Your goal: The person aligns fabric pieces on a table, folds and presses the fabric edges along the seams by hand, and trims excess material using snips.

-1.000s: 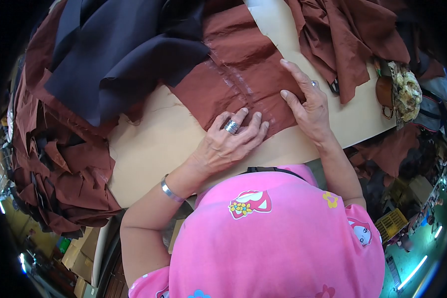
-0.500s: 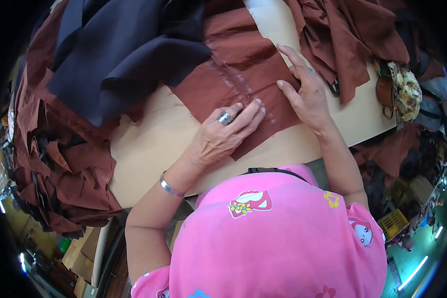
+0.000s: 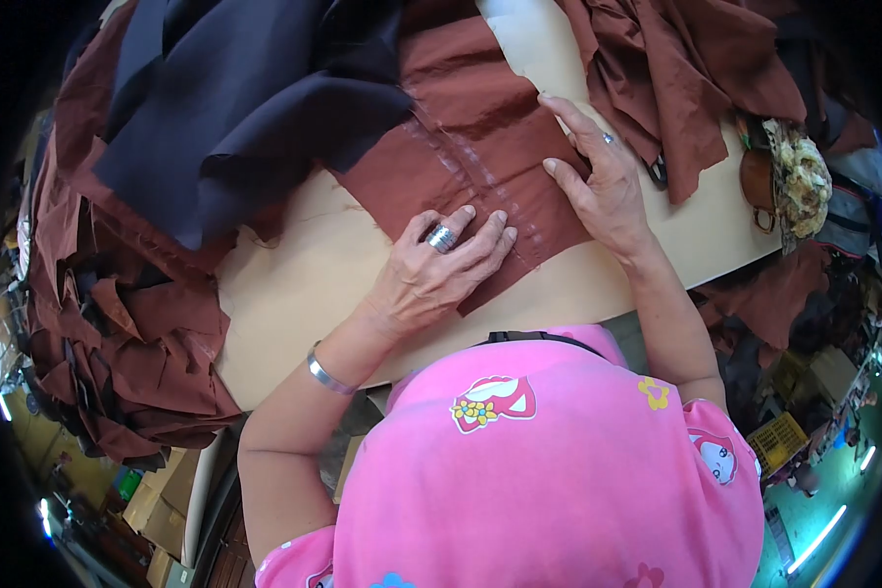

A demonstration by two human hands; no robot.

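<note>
A reddish-brown piece of cloth (image 3: pixel 505 152) lies on the table, marked by a pale, worn line that runs slantwise through it. My left hand (image 3: pixel 436 265), with a wide silver ring, rests on the near part of the cloth, its bent fingers a little apart beside the pale line. At the cloth's right edge is my right hand (image 3: pixel 608 191), thumb and forefinger spread and the fingertips at the edge. Neither hand grips anything that I can see. Dark navy fabric (image 3: pixel 265 108) overlaps the cloth's far left side.
Crumpled brown fabric (image 3: pixel 137 333) is heaped at the left, over the table edge. More brown fabric (image 3: pixel 671 78) lies at the far right. A bundle of pale, stringy material (image 3: pixel 802 181) hangs by the right edge of the beige tabletop (image 3: pixel 294 304). A yellow crate (image 3: pixel 776 443) stands below, right.
My left hand has drawn back slightly toward me and to the left, its fingers now more apart. My right hand has shifted very little. The cloth stays in place.
</note>
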